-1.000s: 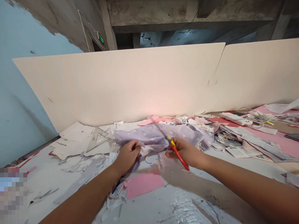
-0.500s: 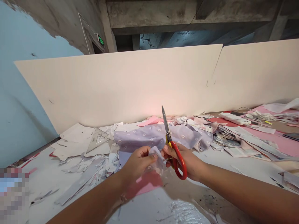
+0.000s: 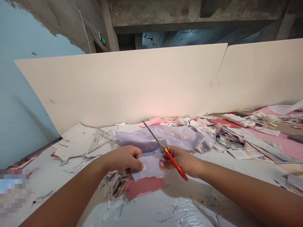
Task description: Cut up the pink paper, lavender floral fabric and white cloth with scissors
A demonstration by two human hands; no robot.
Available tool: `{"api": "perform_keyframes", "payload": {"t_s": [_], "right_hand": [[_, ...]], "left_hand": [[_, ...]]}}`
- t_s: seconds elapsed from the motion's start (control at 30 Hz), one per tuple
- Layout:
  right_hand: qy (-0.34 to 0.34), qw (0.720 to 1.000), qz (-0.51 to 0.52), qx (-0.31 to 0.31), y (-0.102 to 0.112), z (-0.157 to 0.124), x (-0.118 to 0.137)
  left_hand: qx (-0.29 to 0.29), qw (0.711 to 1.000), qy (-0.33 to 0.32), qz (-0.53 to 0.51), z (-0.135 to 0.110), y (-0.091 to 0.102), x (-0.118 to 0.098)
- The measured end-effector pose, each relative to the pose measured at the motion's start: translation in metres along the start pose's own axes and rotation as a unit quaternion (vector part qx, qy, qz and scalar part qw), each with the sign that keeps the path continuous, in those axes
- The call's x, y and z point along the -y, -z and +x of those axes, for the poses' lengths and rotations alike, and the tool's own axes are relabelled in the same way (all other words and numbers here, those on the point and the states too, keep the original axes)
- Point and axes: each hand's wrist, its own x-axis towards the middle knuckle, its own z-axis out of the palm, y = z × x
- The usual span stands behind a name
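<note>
My right hand [image 3: 180, 160] grips red-handled scissors [image 3: 174, 164], whose narrow, closed-looking blades point up and to the left across a lilac flower-print cloth [image 3: 165, 138]. My left hand [image 3: 123, 159] lies at the near edge of that cloth and holds a small pale lilac cloth piece [image 3: 148, 167]. The piece stretches between my hands, and my right fingertips touch its far side. Beneath it is a pink paper sheet [image 3: 143, 187]. The lower handle of the scissors shows below my right hand, and my fingers hide the upper handle.
Torn paper scraps cover the white tabletop [image 3: 142, 211]. A clear plastic set square [image 3: 99, 138] lies on white paper at left. Stacked printed papers [image 3: 232, 142] lie right, beyond them a white cabled device [image 3: 238, 120] and a phone [image 3: 294, 138]. A cream board [image 3: 123, 85] stands behind.
The scissors have tipped from upright to pointing up-left over the cloth. The small cloth piece, bunched before, now lies spread between my hands, and my left hand has moved left.
</note>
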Motion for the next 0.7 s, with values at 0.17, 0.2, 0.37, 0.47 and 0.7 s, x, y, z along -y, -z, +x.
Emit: {"api": "perform_keyframes", "payload": {"t_s": [0.17, 0.2, 0.37, 0.47, 0.7], "right_hand": [[-0.053, 0.989, -0.140, 0.015, 0.002, 0.003, 0.001], [-0.065, 0.984, -0.164, 0.016, 0.000, 0.002, 0.003], [-0.091, 0.963, -0.253, -0.009, -0.018, -0.004, 0.002], [-0.086, 0.946, -0.311, -0.030, -0.024, -0.004, -0.006], [-0.061, 0.926, -0.367, -0.061, -0.019, 0.001, -0.015]], "left_hand": [[0.017, 0.997, 0.071, 0.010, -0.006, 0.000, 0.009], [0.003, 0.997, 0.079, 0.016, -0.007, -0.002, 0.013], [-0.023, 0.994, 0.100, 0.029, -0.009, -0.010, 0.036], [-0.042, 0.991, 0.113, 0.060, -0.009, -0.017, 0.045], [-0.072, 0.987, 0.113, 0.094, -0.009, -0.028, 0.043]]}}
